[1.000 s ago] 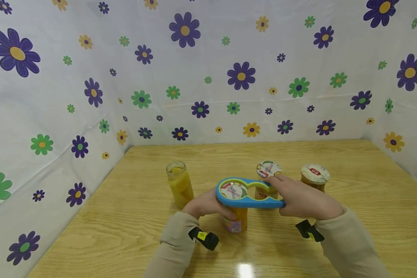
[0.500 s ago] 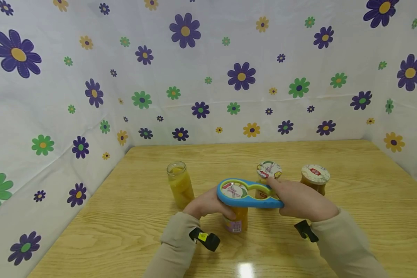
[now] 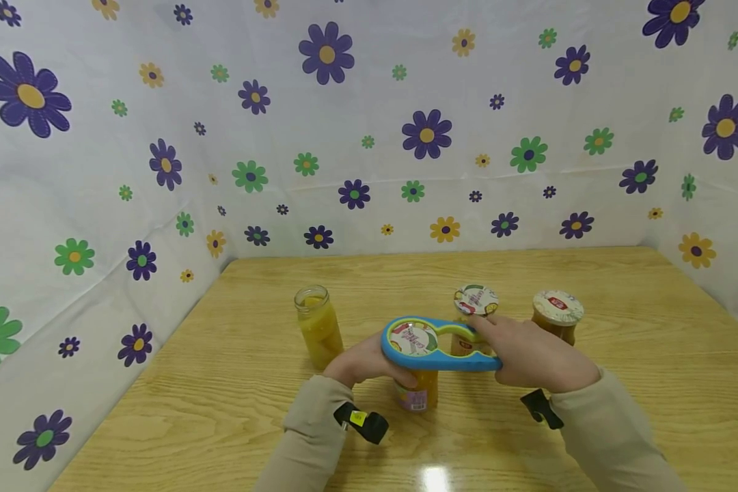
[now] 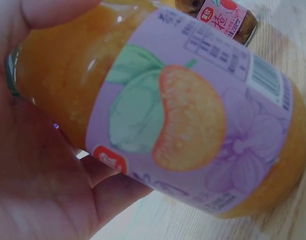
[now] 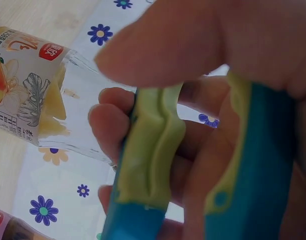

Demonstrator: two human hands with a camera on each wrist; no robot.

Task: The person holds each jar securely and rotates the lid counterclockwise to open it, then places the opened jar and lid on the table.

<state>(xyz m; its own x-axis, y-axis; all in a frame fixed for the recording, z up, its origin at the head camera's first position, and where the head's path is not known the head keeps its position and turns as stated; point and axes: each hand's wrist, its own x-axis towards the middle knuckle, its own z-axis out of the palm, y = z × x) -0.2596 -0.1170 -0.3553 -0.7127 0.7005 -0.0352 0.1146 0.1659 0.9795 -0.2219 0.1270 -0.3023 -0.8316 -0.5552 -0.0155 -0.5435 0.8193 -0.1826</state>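
Note:
My left hand [image 3: 369, 362] grips an upright glass jar [image 3: 415, 400] of orange fruit. Its purple label with a mandarin segment [image 4: 190, 120] fills much of the left wrist view. Around the jar's patterned lid [image 3: 414, 339] lies the wide loop of a blue and yellow-green jar opener [image 3: 452, 362]. My right hand [image 3: 538, 355] holds the opener by its handle end, on the right. In the right wrist view, thumb and fingers wrap the two handle arms [image 5: 150, 150], which stand apart with a gap between them.
A lidless glass jar [image 3: 321, 335] of yellow fruit stands to the left. Behind the opener is a jar with a patterned lid [image 3: 476, 299], and another lidded jar [image 3: 557, 309] stands beyond my right hand. Flowered cloth [image 3: 369, 123] hangs behind the wooden table [image 3: 190, 403].
Over the last second my right hand and sleeve have shifted slightly left, and the opener's handle end has come slightly nearer me. The left hand and its jar look unchanged.

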